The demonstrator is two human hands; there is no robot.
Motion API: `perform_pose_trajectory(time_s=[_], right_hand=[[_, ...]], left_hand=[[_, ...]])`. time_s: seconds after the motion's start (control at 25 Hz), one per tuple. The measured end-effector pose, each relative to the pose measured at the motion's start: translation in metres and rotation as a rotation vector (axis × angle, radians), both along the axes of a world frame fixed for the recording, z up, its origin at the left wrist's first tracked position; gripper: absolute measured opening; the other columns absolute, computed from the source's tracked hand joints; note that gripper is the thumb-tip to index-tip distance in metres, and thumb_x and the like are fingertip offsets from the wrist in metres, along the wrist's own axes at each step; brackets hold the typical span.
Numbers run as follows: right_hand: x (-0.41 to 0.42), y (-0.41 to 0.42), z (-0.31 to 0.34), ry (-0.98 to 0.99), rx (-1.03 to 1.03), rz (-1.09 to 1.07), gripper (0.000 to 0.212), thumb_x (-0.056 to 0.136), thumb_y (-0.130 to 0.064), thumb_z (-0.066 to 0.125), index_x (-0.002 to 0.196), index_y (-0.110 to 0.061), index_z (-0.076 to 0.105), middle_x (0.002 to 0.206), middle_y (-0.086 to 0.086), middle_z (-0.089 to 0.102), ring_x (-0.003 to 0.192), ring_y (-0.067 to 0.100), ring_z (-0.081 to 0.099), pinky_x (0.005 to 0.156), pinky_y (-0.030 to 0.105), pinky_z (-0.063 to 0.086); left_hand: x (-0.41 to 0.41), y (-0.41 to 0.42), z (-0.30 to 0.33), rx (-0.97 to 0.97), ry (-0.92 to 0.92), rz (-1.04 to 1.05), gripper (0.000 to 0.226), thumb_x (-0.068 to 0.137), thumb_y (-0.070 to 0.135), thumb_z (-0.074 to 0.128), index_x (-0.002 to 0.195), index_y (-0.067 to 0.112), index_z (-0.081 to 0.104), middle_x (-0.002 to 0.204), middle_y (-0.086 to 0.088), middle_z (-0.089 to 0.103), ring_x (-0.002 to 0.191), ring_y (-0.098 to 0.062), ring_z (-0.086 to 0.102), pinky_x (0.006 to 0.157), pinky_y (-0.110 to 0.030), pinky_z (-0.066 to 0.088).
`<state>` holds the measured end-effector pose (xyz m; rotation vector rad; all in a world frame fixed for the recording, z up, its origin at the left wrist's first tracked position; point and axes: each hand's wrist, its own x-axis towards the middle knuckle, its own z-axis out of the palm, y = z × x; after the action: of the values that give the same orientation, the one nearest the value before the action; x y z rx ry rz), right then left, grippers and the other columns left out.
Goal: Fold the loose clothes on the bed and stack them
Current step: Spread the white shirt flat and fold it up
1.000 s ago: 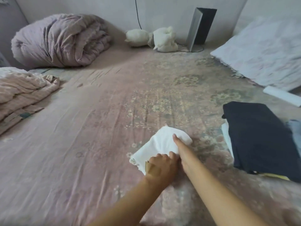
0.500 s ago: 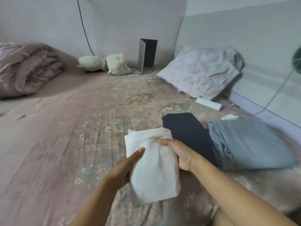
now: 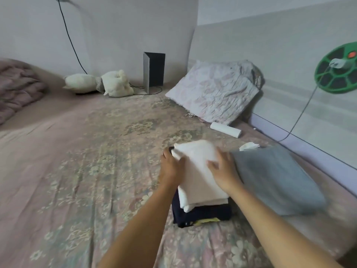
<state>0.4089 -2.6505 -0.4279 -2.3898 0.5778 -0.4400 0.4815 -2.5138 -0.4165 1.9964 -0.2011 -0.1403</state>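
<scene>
Spanning nearly the whole head view, the bed (image 3: pixel 81 171) carries a pinkish floral sheet with creases running toward the near edge. A bundled mauve quilt (image 3: pixel 17 88) sits at its far left. A floral pillow (image 3: pixel 214 91) leans against the right wall panel, tilted. A folded grey-blue garment (image 3: pixel 276 180) lies flat on the bed at right, just beside the stack (image 3: pixel 201 211).

Stack, bottom to top: a sliver of yellow fabric (image 3: pixel 207 221) at the near edge, a folded dark navy garment (image 3: pixel 202 213), then white layers. The folded white cloth (image 3: pixel 199 167) lies on top; its far left corner overhangs the navy piece.

Left hand (image 3: pixel 171 167): at the left edge of the white cloth, fingers curled round that edge near the far corner; grip closed on the cloth. Right hand (image 3: pixel 224 171): palm down on the cloth's right side, fingers spread and fairly straight, pressing flat; grip open. Both frames of the hands are motion-blurred; finer finger detail not resolved.

Smaller items: a green round fan (image 3: pixel 337 70) on the right wall with a cord hanging down; a dark upright box (image 3: pixel 154 69) in the far corner; a white plush toy (image 3: pixel 100 84) beside it, near a black cable (image 3: pixel 69 37) down the wall; a white roll (image 3: pixel 225 129) lying on the bed below the pillow; a small crumpled white piece (image 3: pixel 249 146) just behind the grey-blue garment.
</scene>
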Motion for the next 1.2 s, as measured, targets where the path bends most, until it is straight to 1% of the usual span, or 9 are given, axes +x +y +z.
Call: perform_pose_trajectory(time_s=[0.16,0.24,0.4,0.48,0.6,0.72,0.88,1.08,1.2], right_hand=[[0.006,-0.005,-0.032,0.362,-0.147,0.188,0.067,0.099,-0.049,0.020,0.151,-0.015,-0.007,0.158,0.007,-0.014,0.145,0.021,-0.015,0.116,0.033,-0.007],[0.007,-0.005,-0.026,0.215,-0.042,0.192,0.063,0.099,-0.047,0.026,0.152,-0.022,0.001,0.159,0.004,-0.004,0.146,0.021,-0.005,0.117,0.035,0.002],[0.014,-0.005,-0.022,0.036,0.190,-0.041,0.056,0.096,-0.040,0.045,0.143,-0.014,0.030,0.144,0.013,0.033,0.130,0.030,0.037,0.101,0.034,0.033],[0.017,-0.001,-0.021,-0.001,0.147,-0.069,0.054,0.094,-0.035,0.050,0.141,-0.014,0.037,0.139,0.017,0.039,0.126,0.032,0.041,0.100,0.036,0.035],[0.027,-0.004,-0.015,-0.191,0.169,-0.073,0.049,0.090,-0.028,0.056,0.136,-0.011,0.048,0.130,0.020,0.050,0.121,0.033,0.046,0.099,0.035,0.038],[0.028,-0.001,-0.024,-0.003,0.083,-0.043,0.051,0.096,-0.035,0.046,0.142,-0.015,0.038,0.138,0.025,0.038,0.130,0.037,0.034,0.104,0.036,0.029],[0.024,-0.001,-0.044,0.276,-0.140,0.003,0.057,0.100,-0.045,0.022,0.151,-0.025,0.007,0.150,0.018,0.016,0.137,0.037,0.017,0.110,0.040,0.020],[0.018,-0.013,-0.044,0.105,0.623,-0.049,0.093,0.083,-0.053,0.061,0.150,-0.022,0.006,0.154,0.005,0.025,0.137,0.025,0.031,0.102,0.029,0.031],[0.017,-0.017,-0.046,0.207,0.818,-0.084,0.102,0.072,-0.061,0.067,0.148,-0.013,0.017,0.147,0.002,0.035,0.132,0.021,0.038,0.098,0.028,0.034]], left_hand=[[-0.005,-0.006,-0.028,0.687,-0.318,-0.105,0.046,0.101,0.034,0.027,0.144,0.019,0.023,0.149,-0.008,0.026,0.134,-0.026,0.027,0.104,-0.041,0.028],[0.000,-0.007,-0.022,0.616,-0.422,-0.110,0.052,0.101,0.038,0.025,0.150,0.022,0.014,0.158,-0.004,0.010,0.144,-0.024,0.011,0.113,-0.042,0.016],[0.015,-0.011,-0.028,0.161,0.170,-0.001,0.070,0.093,0.054,0.039,0.143,0.006,0.028,0.150,-0.021,0.022,0.133,-0.037,0.033,0.105,-0.047,0.033],[0.008,-0.011,-0.036,0.110,0.146,-0.053,0.058,0.090,0.052,0.048,0.104,-0.004,0.051,0.136,-0.031,0.038,0.120,-0.044,0.043,0.097,-0.052,0.040],[0.005,-0.015,-0.026,-0.022,-0.052,0.094,0.035,0.093,0.037,0.052,0.071,0.012,0.039,0.120,-0.018,0.047,0.113,-0.036,0.044,0.098,-0.050,0.037],[0.008,-0.016,-0.033,0.060,0.015,0.158,0.041,0.089,0.045,0.053,0.100,0.005,0.053,0.123,-0.010,0.047,0.110,-0.030,0.048,0.099,-0.047,0.038],[0.006,-0.013,-0.055,-0.107,0.391,0.135,0.067,0.083,0.039,0.068,0.130,0.009,0.029,0.132,-0.011,0.041,0.106,-0.025,0.049,0.083,-0.032,0.040],[0.018,0.005,-0.063,-0.162,0.579,0.009,0.074,0.065,0.055,0.079,0.120,0.011,0.057,0.107,-0.001,0.066,0.088,-0.016,0.065,0.069,-0.025,0.051],[0.029,0.008,-0.085,-0.212,0.660,-0.037,0.096,0.038,0.073,0.082,0.116,0.021,0.064,0.112,-0.001,0.069,0.098,-0.021,0.067,0.092,-0.037,0.052]])
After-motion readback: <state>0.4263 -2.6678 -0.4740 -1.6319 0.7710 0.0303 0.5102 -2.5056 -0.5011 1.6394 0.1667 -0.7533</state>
